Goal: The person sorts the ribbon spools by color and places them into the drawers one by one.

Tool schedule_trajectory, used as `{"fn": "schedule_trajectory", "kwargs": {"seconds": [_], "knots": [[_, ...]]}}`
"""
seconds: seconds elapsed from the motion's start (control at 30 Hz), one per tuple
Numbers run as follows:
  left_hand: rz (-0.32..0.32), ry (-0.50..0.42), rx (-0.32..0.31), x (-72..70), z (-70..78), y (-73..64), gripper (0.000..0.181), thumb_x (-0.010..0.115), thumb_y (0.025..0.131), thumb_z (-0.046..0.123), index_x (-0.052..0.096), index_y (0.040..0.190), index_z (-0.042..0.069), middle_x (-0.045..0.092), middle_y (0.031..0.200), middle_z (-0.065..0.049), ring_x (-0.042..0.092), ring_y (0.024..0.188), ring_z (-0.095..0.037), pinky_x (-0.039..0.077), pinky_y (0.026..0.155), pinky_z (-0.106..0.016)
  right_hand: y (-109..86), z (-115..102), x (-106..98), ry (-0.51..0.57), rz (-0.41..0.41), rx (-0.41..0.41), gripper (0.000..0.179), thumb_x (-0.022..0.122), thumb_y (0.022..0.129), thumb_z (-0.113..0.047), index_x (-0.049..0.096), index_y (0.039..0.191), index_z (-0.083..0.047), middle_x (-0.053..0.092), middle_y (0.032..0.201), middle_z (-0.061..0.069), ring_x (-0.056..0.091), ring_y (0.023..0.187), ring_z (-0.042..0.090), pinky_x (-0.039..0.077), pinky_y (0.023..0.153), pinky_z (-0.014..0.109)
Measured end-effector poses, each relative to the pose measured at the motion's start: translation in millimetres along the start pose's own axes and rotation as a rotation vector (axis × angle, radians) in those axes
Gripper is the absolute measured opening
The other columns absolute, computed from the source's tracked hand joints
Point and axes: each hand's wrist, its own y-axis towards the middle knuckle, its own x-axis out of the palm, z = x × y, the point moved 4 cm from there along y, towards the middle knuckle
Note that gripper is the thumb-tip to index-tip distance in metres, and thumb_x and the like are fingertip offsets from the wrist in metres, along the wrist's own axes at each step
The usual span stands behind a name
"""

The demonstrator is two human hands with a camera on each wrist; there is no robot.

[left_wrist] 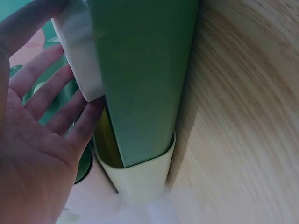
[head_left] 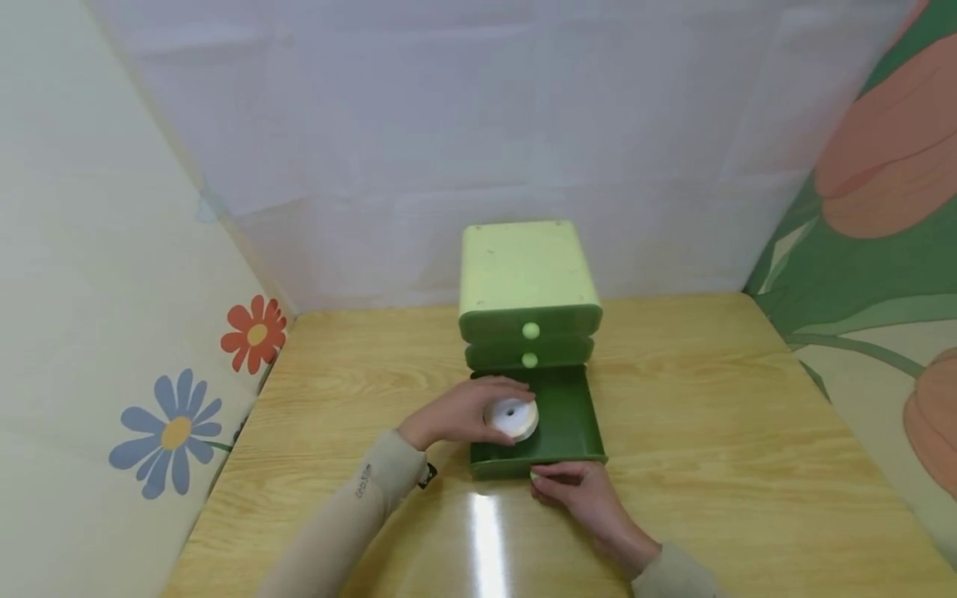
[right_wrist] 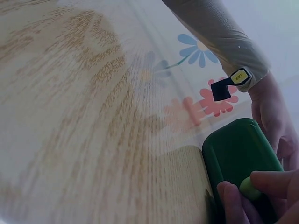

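Over the pulled-out bottom drawer [head_left: 564, 415] of a small green cabinet, my left hand [head_left: 467, 411] holds a white round roll [head_left: 516, 419] with a small dark centre hole. Thumb and fingers lie around its rim. In the left wrist view the white roll [left_wrist: 79, 51] overlaps the drawer's green side wall [left_wrist: 145, 70]. My right hand [head_left: 586, 498] is at the drawer's front, pinching its light green round knob [right_wrist: 250, 189] between thumb and fingers, as the right wrist view shows. Apart from the roll, the visible part of the drawer's floor is bare.
The cabinet's pale green top [head_left: 527, 262] stands near the back wall. Its upper two drawers, with round knobs [head_left: 530, 330], are closed. Wood-grain table [head_left: 718, 423] surrounds it. A wall with flower prints [head_left: 175, 432] rises at left, another with large painted flowers at right.
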Motion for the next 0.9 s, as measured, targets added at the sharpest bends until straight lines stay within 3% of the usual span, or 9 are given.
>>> {"fn": "schedule_trajectory", "kwargs": {"seconds": [0.3, 0.7, 0.8, 0.9], "knots": [[-0.022, 0.01, 0.027, 9.3, -0.6, 5.2, 0.067, 0.084, 0.089, 0.034, 0.058, 0.149, 0.021, 0.049, 0.16, -0.002, 0.045, 0.147, -0.025, 0.044, 0.118, -0.047, -1.5, 1.0, -0.8, -0.022, -0.007, 0.007, 0.03, 0.071, 0.094, 0.003, 0.066, 0.121, 0.016, 0.075, 0.11, 0.027, 0.076, 0.091, 0.016, 0.064, 0.087, 0.028], [0.024, 0.032, 0.066, -1.8, 11.5, 4.9, 0.056, 0.074, 0.098, 0.03, 0.057, 0.149, 0.017, 0.051, 0.158, -0.003, 0.046, 0.147, -0.025, 0.042, 0.12, -0.047, 1.6, 1.0, -1.6, -0.021, -0.004, 0.015, 0.03, 0.072, 0.093, 0.003, 0.066, 0.121, 0.014, 0.075, 0.11, 0.025, 0.076, 0.091, 0.018, 0.064, 0.087, 0.029], [0.053, 0.039, 0.112, -6.9, 18.8, 4.4, 0.051, 0.071, 0.1, 0.027, 0.057, 0.149, 0.018, 0.053, 0.156, -0.002, 0.047, 0.146, -0.023, 0.043, 0.12, -0.045, 1.2, 1.4, -1.7, -0.017, -0.012, 0.016, 0.03, 0.072, 0.094, 0.002, 0.066, 0.121, 0.014, 0.075, 0.109, 0.024, 0.076, 0.091, 0.017, 0.064, 0.087, 0.029], [0.118, 0.053, 0.217, -18.2, 31.9, 3.6, 0.047, 0.071, 0.1, 0.023, 0.061, 0.145, 0.017, 0.058, 0.152, -0.003, 0.05, 0.144, -0.022, 0.043, 0.12, -0.043, 0.6, 1.4, -1.6, -0.014, -0.022, 0.012, 0.031, 0.072, 0.095, 0.0, 0.067, 0.121, 0.015, 0.076, 0.107, 0.023, 0.075, 0.09, 0.016, 0.064, 0.086, 0.028]]}}
